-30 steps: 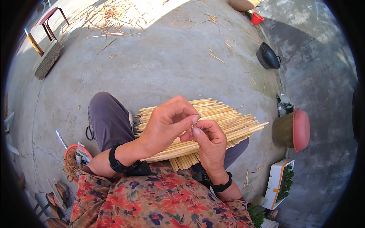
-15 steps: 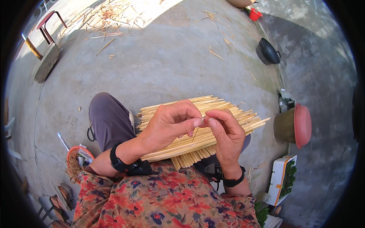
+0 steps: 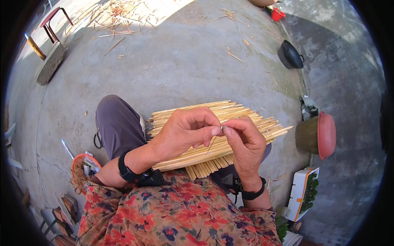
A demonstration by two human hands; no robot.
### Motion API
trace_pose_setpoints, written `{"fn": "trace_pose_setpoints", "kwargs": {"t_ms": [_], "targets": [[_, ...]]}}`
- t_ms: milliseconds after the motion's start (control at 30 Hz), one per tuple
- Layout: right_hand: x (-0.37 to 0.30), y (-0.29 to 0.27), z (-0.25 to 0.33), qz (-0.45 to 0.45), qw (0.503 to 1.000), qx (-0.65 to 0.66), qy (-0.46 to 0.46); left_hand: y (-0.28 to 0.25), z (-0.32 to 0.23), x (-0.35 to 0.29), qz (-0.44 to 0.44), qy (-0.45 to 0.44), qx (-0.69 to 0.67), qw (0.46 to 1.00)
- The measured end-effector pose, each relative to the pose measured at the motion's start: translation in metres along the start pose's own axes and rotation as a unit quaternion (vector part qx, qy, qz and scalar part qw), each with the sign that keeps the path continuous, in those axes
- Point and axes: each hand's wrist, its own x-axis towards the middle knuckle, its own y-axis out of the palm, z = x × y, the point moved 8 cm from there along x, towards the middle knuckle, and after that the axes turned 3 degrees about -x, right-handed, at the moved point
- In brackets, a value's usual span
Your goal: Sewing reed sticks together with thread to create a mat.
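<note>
A: The left hand point(image 3: 182, 133) and right hand point(image 3: 244, 143) meet fingertip to fingertip over the lap, each pinched closed on one thin straw strip point(image 3: 213, 141) that hangs between them.

B: What lies under them?

A: A bundle of pale split sticks point(image 3: 230, 117) across the knees, partly hidden by both hands. Near the body are the floral shirt point(image 3: 172, 213) and a black band on each wrist.

B: How are the hands posed?

A: Left curled with knuckles up, right with thumb and forefinger pressed together.

B: Any containers?

A: An orange basket point(image 3: 80, 168) at the left holds fibres. At the right a brown pot with a red lid point(image 3: 318, 135) lies on its side, contents unseen. A white crate point(image 3: 301, 192) holds greenery. Farther off sits a black pan point(image 3: 290, 55).
</note>
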Motion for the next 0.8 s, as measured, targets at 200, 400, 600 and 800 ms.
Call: {"fn": "trace_pose_setpoints", "kwargs": {"t_ms": [200, 400, 600, 800], "targets": [[0.001, 0.002, 0.002, 0.0, 1.0, -0.026, -0.005, -0.001, -0.001, -0.001, 0.0, 0.001, 0.007, 1.0], [0.001, 0.003, -0.006, -0.021, 0.999, 0.022, 0.033, 0.003, -0.003, -0.001, 0.015, 0.0, -0.004, 1.0], [0.0, 0.004, -0.011, -0.022, 0.988, 0.123, 0.091, 0.0, 0.001, -0.001, 0.01, -0.023, -0.021, 0.999], [0.001, 0.002, -0.01, -0.033, 0.99, 0.104, 0.085, 0.003, 0.004, 0.002, 0.002, -0.057, 0.026, 0.998]]}}
